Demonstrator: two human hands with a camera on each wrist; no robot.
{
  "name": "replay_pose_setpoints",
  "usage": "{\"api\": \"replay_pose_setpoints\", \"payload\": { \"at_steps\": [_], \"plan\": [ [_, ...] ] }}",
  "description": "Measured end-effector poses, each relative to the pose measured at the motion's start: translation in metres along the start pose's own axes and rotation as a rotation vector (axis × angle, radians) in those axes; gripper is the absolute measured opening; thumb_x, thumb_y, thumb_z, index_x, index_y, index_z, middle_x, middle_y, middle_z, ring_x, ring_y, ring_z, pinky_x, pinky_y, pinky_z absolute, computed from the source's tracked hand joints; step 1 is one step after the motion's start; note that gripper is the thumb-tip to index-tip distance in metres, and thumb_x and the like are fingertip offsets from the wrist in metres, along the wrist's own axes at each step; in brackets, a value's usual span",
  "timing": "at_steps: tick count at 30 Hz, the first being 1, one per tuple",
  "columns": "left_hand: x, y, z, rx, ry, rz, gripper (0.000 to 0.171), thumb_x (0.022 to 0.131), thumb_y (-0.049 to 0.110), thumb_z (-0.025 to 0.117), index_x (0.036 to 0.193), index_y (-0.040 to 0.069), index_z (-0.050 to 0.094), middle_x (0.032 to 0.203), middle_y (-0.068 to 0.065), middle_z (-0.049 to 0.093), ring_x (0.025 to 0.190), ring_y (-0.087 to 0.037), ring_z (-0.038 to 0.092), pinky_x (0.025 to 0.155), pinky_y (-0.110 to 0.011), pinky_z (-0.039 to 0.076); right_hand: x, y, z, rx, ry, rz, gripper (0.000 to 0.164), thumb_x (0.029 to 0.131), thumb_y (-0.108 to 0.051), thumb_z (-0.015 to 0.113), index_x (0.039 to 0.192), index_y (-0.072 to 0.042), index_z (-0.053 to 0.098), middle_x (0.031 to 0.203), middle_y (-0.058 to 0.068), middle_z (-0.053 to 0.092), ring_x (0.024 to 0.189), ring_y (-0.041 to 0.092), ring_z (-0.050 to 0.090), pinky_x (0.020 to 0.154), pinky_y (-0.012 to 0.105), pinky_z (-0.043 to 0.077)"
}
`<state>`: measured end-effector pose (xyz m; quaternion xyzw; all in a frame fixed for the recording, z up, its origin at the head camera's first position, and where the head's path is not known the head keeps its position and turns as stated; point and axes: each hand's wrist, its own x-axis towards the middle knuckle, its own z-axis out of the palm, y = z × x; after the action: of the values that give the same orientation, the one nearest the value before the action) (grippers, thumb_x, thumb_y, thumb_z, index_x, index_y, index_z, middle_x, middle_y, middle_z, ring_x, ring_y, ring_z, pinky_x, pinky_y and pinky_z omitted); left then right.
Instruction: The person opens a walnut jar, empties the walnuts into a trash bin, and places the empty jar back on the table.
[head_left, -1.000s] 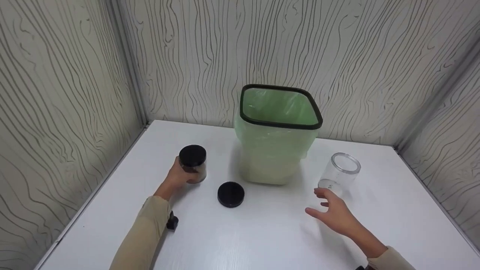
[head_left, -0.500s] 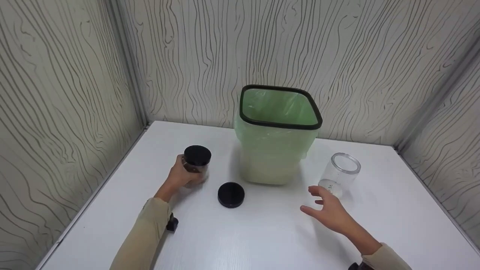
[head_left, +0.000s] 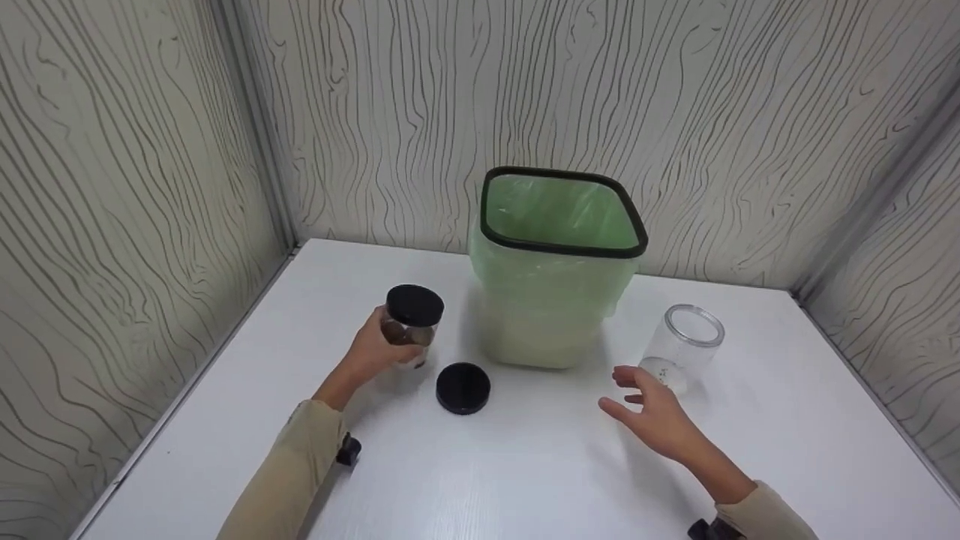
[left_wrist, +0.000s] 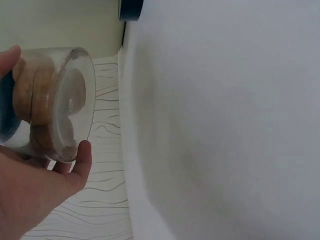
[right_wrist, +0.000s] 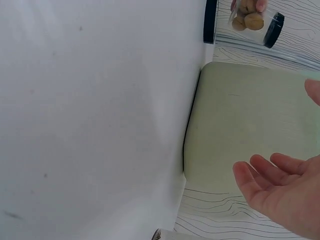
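Observation:
My left hand (head_left: 373, 352) grips a clear jar (head_left: 411, 335) with a black lid on it. Brown, rounded lumps that look like walnuts (right_wrist: 254, 21) sit inside, and the left wrist view shows the jar's base raised off the table. A loose black lid (head_left: 463, 388) lies flat just right of and nearer than that jar. My right hand (head_left: 660, 421) hovers above the table with relaxed fingers, holding nothing. Close behind it stands a second clear jar (head_left: 694, 349), lidless, with small dark specks at its bottom.
A pale green bin (head_left: 540, 315) with a black rim and a green liner stands at the back middle, between the two jars. The white table (head_left: 480, 472) meets patterned walls (head_left: 420, 112) at the back and sides.
My left hand has carried the lidded jar rightward, closer to the loose lid and the bin. My right hand has drifted slightly left. The bin, loose lid and other jar have stayed put.

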<state>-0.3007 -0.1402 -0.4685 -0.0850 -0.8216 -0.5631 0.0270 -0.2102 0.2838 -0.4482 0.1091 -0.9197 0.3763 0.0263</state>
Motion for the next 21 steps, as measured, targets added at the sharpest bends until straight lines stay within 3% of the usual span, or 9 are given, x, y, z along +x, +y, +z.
{"api": "replay_pose_setpoints", "payload": {
  "at_steps": [8, 15, 21],
  "plan": [
    [-0.009, 0.015, 0.025, -0.006, -0.068, 0.071, 0.082, 0.069, 0.022, 0.085, 0.135, 0.001, 0.04, 0.118, -0.011, 0.052, 0.106, -0.024, 0.052, 0.088, -0.038, 0.045, 0.003, -0.008, 0.001, 0.014, -0.001, -0.019, 0.065, 0.087, -0.039, 0.066, 0.132, 0.003, 0.044, 0.126, 0.017, 0.053, 0.116, 0.03, 0.051, 0.093, 0.042, 0.045],
    [-0.017, 0.03, 0.044, 0.066, -0.156, 0.104, 0.09, 0.068, 0.038, 0.083, 0.138, 0.003, 0.037, 0.127, -0.011, 0.046, 0.115, -0.023, 0.048, 0.095, -0.04, 0.042, 0.007, -0.012, 0.002, 0.025, 0.018, -0.064, 0.059, 0.088, -0.032, 0.067, 0.129, 0.004, 0.046, 0.123, 0.015, 0.054, 0.114, 0.029, 0.053, 0.09, 0.04, 0.047],
    [-0.023, 0.042, 0.059, 0.035, -0.215, 0.158, 0.085, 0.068, 0.035, 0.083, 0.134, 0.005, 0.041, 0.127, -0.008, 0.046, 0.114, -0.018, 0.048, 0.096, -0.038, 0.041, 0.01, -0.018, 0.003, 0.021, 0.008, -0.064, 0.06, 0.088, -0.035, 0.066, 0.13, 0.003, 0.046, 0.123, 0.014, 0.054, 0.114, 0.028, 0.052, 0.09, 0.04, 0.047]
  ]
}}
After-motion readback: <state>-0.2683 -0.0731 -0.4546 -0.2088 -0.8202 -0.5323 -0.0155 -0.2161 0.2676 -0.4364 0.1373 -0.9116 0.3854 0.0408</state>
